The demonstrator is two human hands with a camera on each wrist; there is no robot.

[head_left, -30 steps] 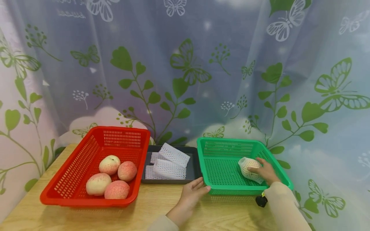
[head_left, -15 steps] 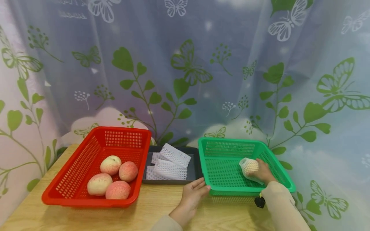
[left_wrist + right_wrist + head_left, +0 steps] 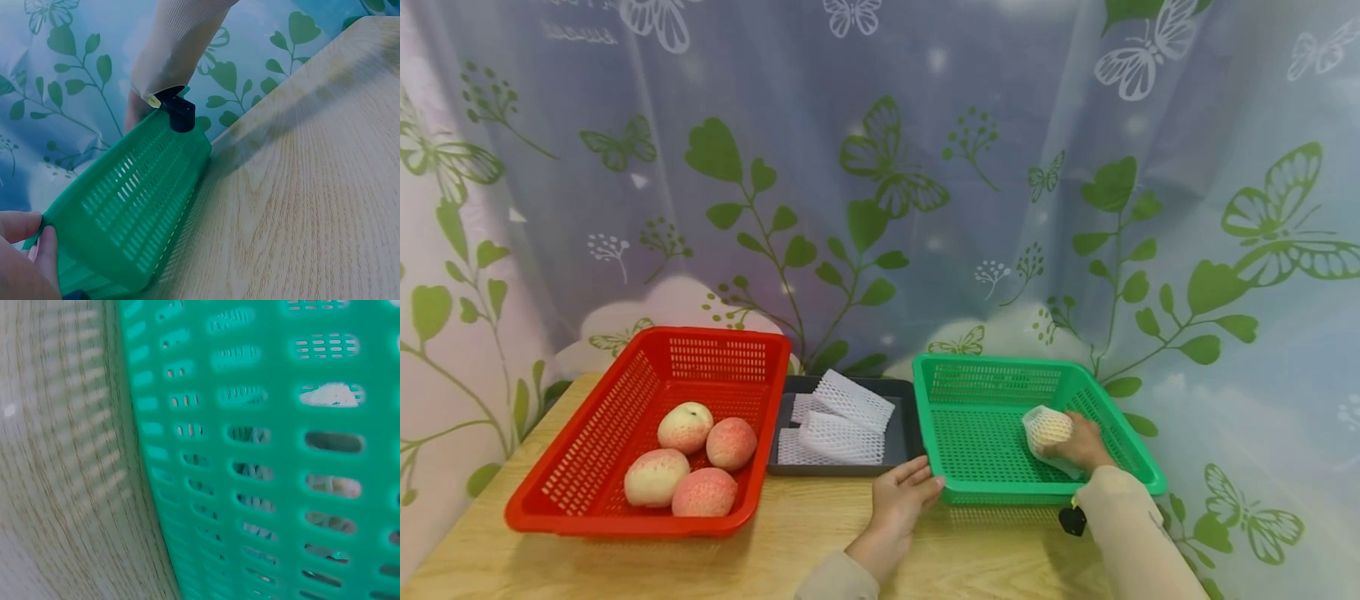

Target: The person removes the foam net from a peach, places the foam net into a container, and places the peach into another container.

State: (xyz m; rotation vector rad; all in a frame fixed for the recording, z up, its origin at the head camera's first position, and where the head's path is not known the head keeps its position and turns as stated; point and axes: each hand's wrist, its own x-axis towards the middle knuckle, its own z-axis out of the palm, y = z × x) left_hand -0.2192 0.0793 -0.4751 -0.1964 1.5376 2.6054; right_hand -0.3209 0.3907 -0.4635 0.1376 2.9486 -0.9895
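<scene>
In the head view my right hand (image 3: 1081,443) holds a peach in a white foam net (image 3: 1048,430) low inside the green basket (image 3: 985,492), toward its right side. The hand covers the right part of that peach. My left hand (image 3: 898,510) pinches the basket's near left corner, also seen in the left wrist view, where thumb and fingers (image 3: 47,253) meet at the rim. From the right wrist only the basket's slotted wall (image 3: 281,412) shows up close, with bits of the net and hand behind the slots.
A red basket (image 3: 647,523) with several bare peaches (image 3: 657,477) stands on the left. Between the baskets a dark grey tray (image 3: 901,454) bears several white foam nets (image 3: 842,437). All stand on a wooden table (image 3: 805,533) against a patterned curtain (image 3: 880,275).
My right hand has closed further around the netted peach, its fingers now hidden behind it. The left hand has stayed at the basket's corner.
</scene>
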